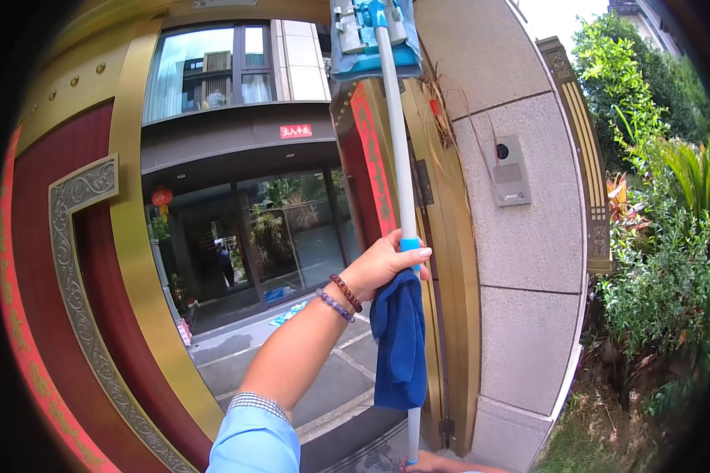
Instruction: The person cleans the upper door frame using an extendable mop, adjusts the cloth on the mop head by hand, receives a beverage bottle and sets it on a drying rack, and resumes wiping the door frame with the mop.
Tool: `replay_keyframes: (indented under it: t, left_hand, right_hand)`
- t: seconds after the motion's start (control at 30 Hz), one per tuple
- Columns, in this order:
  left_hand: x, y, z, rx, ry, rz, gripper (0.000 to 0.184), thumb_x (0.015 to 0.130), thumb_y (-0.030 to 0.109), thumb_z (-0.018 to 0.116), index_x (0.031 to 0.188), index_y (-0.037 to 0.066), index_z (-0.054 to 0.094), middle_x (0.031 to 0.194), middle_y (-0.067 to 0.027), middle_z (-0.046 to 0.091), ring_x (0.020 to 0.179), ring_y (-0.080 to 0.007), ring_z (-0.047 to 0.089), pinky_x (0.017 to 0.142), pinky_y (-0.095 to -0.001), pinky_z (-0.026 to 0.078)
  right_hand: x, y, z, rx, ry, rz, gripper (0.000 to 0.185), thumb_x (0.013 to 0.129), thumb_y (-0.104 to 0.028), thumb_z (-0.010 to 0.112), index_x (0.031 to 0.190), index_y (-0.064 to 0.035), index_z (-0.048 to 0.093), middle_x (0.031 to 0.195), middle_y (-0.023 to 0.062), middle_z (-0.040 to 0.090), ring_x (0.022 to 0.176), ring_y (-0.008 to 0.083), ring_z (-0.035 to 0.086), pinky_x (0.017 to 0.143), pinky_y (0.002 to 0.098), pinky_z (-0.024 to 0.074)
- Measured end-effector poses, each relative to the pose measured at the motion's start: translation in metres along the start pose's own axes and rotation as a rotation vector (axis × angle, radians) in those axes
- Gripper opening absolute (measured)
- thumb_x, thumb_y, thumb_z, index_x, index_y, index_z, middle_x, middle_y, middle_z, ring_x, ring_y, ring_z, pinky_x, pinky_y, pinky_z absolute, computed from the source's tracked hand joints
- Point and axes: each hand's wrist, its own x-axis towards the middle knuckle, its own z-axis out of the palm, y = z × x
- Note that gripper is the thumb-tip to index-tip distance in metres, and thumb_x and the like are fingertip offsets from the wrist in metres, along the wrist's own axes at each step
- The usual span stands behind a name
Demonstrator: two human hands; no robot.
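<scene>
My left hand point(390, 266), with two beaded bracelets at the wrist, is wrapped round a long white pole point(400, 150) at its blue collar. A dark blue cloth point(401, 347) hangs beside the pole just under that hand. Low in the view, my right hand point(430, 463) is closed round the pole's lower part, partly cut off by the frame edge. At the pole's top, a flat mop head point(376, 47) with a blue-grey pad is raised near the upper part of the golden door frame.
A red and gold door point(63, 260) stands open at the left. On the stone wall point(525, 331) at the right is an intercom panel point(512, 183), with dry stalks hanging near it. Green bushes point(655, 268) grow at the far right. A red lantern point(162, 197) hangs beyond the doorway.
</scene>
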Motion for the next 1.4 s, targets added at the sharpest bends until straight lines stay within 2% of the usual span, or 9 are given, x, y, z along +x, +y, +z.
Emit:
replay_keyframes:
  t: [0.17, 0.3, 0.43, 0.57, 0.8, 0.93, 1.03, 1.13, 1.4]
  left_hand:
    - [-0.006, -0.025, 0.069, 0.098, 0.029, -0.005, 0.022, 0.084, 0.019, 0.071, 0.094, 0.005, 0.058, 0.084, -0.006, 0.066, 0.076, -0.0141, 0.065, 0.072, -0.0301, 0.053]
    - [-0.038, -0.088, 0.151, -0.001, 0.078, -0.111, 0.015, 0.083, 0.01, 0.071, 0.088, 0.006, 0.057, 0.076, -0.0038, 0.062, 0.074, -0.0138, 0.062, 0.068, -0.027, 0.051]
    - [-0.072, -0.137, 0.236, 0.038, 0.156, -0.163, 0.015, 0.084, 0.015, 0.07, 0.086, 0.007, 0.058, 0.078, -0.003, 0.063, 0.073, -0.0112, 0.06, 0.066, -0.0244, 0.049]
    - [-0.085, -0.142, 0.339, -0.034, 0.125, -0.255, 0.014, 0.085, 0.013, 0.07, 0.086, 0.006, 0.059, 0.078, -0.0036, 0.064, 0.074, -0.0114, 0.061, 0.068, -0.0258, 0.051]
    - [-0.096, -0.163, 0.455, 0.036, -0.021, -0.214, 0.014, 0.086, 0.014, 0.069, 0.084, 0.004, 0.058, 0.081, -0.0051, 0.066, 0.078, -0.0111, 0.062, 0.072, -0.0266, 0.05]
    - [-0.121, -0.166, 0.527, 0.017, -0.08, -0.21, 0.014, 0.086, 0.016, 0.067, 0.08, 0.005, 0.061, 0.073, 0.0008, 0.062, 0.073, -0.0073, 0.058, 0.067, -0.024, 0.047]
    - [-0.144, -0.184, 0.571, -0.043, -0.166, -0.202, 0.018, 0.084, 0.018, 0.069, 0.092, 0.003, 0.062, 0.08, -0.0002, 0.063, 0.078, -0.009, 0.057, 0.074, -0.0265, 0.046]
    - [-0.18, -0.178, 0.577, 0.062, -0.19, -0.141, 0.023, 0.085, 0.018, 0.068, 0.099, 0.001, 0.062, 0.085, -0.0032, 0.065, 0.083, -0.0131, 0.061, 0.079, -0.0285, 0.049]
    - [-0.281, -0.061, 0.506, 0.089, 0.16, -0.182, 0.017, 0.087, 0.018, 0.068, 0.091, 0.003, 0.061, 0.079, 0.0006, 0.062, 0.073, -0.0041, 0.056, 0.066, -0.0203, 0.045]
  right_hand:
    - [-0.073, 0.089, -0.02, -0.14, 0.163, 0.438, 0.046, 0.061, -0.04, 0.083, 0.093, -0.0082, 0.071, 0.097, 0.0134, 0.07, 0.091, 0.0266, 0.066, 0.086, 0.0375, 0.05]
    - [-0.131, -0.01, -0.108, -0.273, 0.073, 0.233, 0.075, 0.068, -0.027, 0.076, 0.133, -0.0036, 0.048, 0.123, 0.0174, 0.061, 0.112, 0.0295, 0.06, 0.096, 0.037, 0.0475]
    - [-0.228, -0.068, -0.186, 0.141, 0.18, 0.116, 0.06, 0.076, -0.01, 0.068, 0.132, 0.0001, 0.05, 0.13, 0.0174, 0.057, 0.113, 0.0263, 0.059, 0.097, 0.0369, 0.047]
    - [-0.328, -0.082, -0.269, -0.161, 0.377, -0.008, 0.049, 0.084, -0.02, 0.067, 0.127, 0.0001, 0.054, 0.121, 0.0165, 0.062, 0.111, 0.0221, 0.059, 0.096, 0.0332, 0.0464]
    - [-0.407, -0.261, -0.279, 0.102, 0.463, -0.443, 0.085, 0.08, -0.038, 0.077, 0.145, -0.0053, 0.032, 0.136, 0.0166, 0.049, 0.123, 0.0245, 0.05, 0.102, 0.0385, 0.0417]
    - [-0.415, -0.278, -0.211, 0.226, 0.338, -0.415, 0.09, 0.078, -0.037, 0.078, 0.144, -0.0027, 0.028, 0.132, 0.0172, 0.05, 0.116, 0.0233, 0.055, 0.1, 0.0384, 0.0422]
    - [-0.435, -0.28, -0.178, 0.185, 0.586, -0.196, 0.059, 0.082, -0.036, 0.076, 0.116, 0.0017, 0.045, 0.081, 0.0068, 0.06, 0.063, 0.0112, 0.059, 0.056, 0.0261, 0.0485]
    - [-0.457, -0.246, -0.153, 0.067, 0.692, -0.233, 0.047, 0.085, -0.034, 0.072, 0.103, 0.0002, 0.047, 0.063, 0.0004, 0.052, 0.047, 0.0075, 0.048, 0.042, 0.0237, 0.0386]
    - [-0.54, -0.201, -0.08, -0.002, 0.74, -0.05, 0.036, 0.088, -0.029, 0.069, 0.103, 0.0, 0.053, 0.068, 0.0044, 0.058, 0.055, 0.012, 0.055, 0.051, 0.0277, 0.0449]
